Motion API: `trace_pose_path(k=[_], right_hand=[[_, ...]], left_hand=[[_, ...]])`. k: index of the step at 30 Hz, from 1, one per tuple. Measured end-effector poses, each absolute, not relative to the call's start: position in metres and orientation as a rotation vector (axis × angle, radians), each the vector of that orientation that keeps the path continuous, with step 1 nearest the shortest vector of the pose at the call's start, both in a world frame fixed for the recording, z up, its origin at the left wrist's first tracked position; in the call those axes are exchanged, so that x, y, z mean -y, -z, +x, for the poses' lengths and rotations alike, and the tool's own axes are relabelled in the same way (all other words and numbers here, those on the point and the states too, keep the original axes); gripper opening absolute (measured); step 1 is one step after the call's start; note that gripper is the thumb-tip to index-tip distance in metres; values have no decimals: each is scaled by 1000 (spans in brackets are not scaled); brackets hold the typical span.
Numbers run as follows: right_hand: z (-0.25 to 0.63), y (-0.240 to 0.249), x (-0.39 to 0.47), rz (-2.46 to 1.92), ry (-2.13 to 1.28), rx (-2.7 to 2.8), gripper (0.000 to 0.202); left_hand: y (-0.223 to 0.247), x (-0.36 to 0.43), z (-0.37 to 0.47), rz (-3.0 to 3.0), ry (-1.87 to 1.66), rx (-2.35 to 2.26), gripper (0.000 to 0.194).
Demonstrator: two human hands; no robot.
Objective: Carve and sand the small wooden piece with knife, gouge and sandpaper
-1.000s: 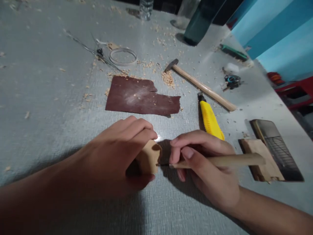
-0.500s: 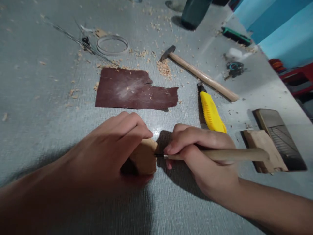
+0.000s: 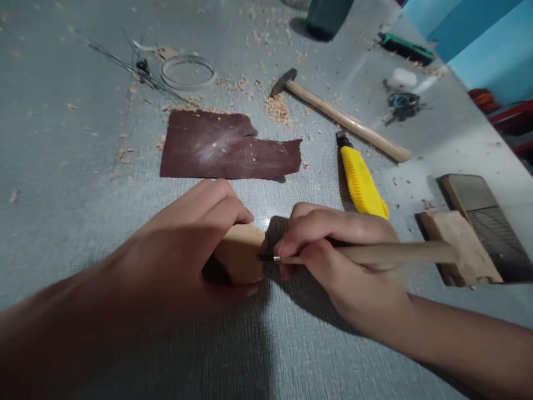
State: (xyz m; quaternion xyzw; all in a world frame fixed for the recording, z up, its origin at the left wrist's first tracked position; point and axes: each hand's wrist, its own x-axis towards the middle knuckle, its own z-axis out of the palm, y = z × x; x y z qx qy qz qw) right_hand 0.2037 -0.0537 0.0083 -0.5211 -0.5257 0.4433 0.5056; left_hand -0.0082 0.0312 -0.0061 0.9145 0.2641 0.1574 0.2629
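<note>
A light wooden piece [image 3: 242, 253] is gripped between the thumb and fingers of my left hand [image 3: 183, 247], near the middle of the view. My right hand [image 3: 341, 244] is closed around a wooden-handled tool [image 3: 391, 253] with a metal collar and a thin dark tip. That tip meets the right side of the wooden piece. The handle's far end overlaps a pale wooden block [image 3: 460, 244] in view. Beyond my hands lies a torn sheet of dark red sandpaper [image 3: 208, 145]. A yellow cutter [image 3: 362, 180] rests just past my right hand.
A hammer [image 3: 345, 119] lies behind the cutter. At the right is a dark rectangular phone-like object [image 3: 495, 222]. A tape ring [image 3: 187, 72] with thin wires sits back left, a dark container [image 3: 328, 19] at the back, a green-edged brush [image 3: 406, 49] back right. Wood shavings are scattered about.
The tool tip has shifted slightly left, over the edge of the wooden piece. Both hands appear a little higher and further left, and the view itself has moved slightly.
</note>
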Motion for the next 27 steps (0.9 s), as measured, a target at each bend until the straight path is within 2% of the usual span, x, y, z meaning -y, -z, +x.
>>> trace_pose_path(k=[13, 18, 23, 27], right_hand=[[204, -10, 54, -1228, -1181, 1253, 26], [207, -10, 54, -1265, -1117, 1340, 30], [209, -7, 55, -1233, -1223, 1185, 24], [206, -9, 55, -1192, -1238, 1264, 25]], left_hand=[[7, -32, -10, 2486, -409, -752, 49], [6, -31, -9, 2472, -428, -719, 46], [2, -31, -8, 2459, -407, -720, 43], [1, -32, -8, 2471, -395, -733, 43]])
